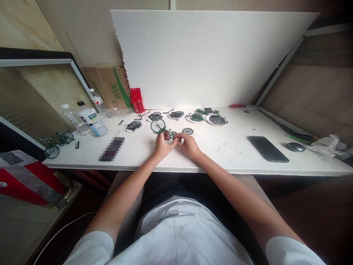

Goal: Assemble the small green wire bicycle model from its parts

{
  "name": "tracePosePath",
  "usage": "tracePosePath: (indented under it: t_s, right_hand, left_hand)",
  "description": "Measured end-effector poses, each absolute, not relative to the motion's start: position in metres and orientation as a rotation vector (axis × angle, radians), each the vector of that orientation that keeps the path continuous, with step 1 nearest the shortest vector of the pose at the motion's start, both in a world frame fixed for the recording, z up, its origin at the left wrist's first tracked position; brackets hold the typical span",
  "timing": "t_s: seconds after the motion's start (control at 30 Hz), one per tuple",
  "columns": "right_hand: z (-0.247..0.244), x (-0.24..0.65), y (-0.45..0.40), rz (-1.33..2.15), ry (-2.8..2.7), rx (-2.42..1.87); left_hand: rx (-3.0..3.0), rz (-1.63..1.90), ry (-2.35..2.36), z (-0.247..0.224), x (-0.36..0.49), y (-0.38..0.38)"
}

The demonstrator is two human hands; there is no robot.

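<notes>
Above the front of the white table, a small green model bicycle (172,134) is held between my two hands. One large spoked wheel (157,125) is on it, up and to the left of my fingers. My left hand (163,145) is closed around the frame. With thumb and fingertips pinched, my right hand (188,144) grips the other side of the frame; any small part between those fingertips is hidden. A loose wheel (188,131) lies flat on the table just beyond my right hand.
Several plates of small bicycle parts (195,117) line the back, beside a red box (137,100). Bottles (92,119) and another model bicycle (59,141) stand left. A phone (268,148) and a mouse (296,147) lie right. A white board (209,59) leans behind.
</notes>
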State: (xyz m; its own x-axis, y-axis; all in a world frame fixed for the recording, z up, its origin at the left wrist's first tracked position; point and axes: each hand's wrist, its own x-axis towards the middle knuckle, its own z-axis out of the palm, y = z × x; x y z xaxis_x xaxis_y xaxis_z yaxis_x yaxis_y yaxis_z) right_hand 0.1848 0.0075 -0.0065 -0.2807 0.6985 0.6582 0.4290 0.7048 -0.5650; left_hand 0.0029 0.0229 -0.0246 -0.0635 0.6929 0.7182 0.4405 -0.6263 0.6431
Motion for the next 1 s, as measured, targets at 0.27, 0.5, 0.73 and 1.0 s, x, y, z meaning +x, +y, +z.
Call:
tracePosePath:
  t_s: [0.27, 0.5, 0.73, 1.0]
  right_hand:
    - [-0.006, 0.183, 0.006, 0.342, -1.918, -0.902]
    - [-0.008, 0.182, 0.008, 0.325, -1.925, -0.901]
    - [-0.006, 0.183, 0.004, 0.394, -1.917, -0.895]
    - [-0.006, 0.185, 0.006, 0.352, -1.974, -0.869]
  left_hand:
    - [2.060, 1.719, 1.287, -0.032, 0.004, 0.021]
    - [2.083, 1.688, 1.274, -0.033, 0.002, 0.022]
    - [2.113, 1.669, 1.207, -0.031, 0.002, 0.021]
    - [2.304, 1.542, 1.077, -0.022, 0.004, 0.013]
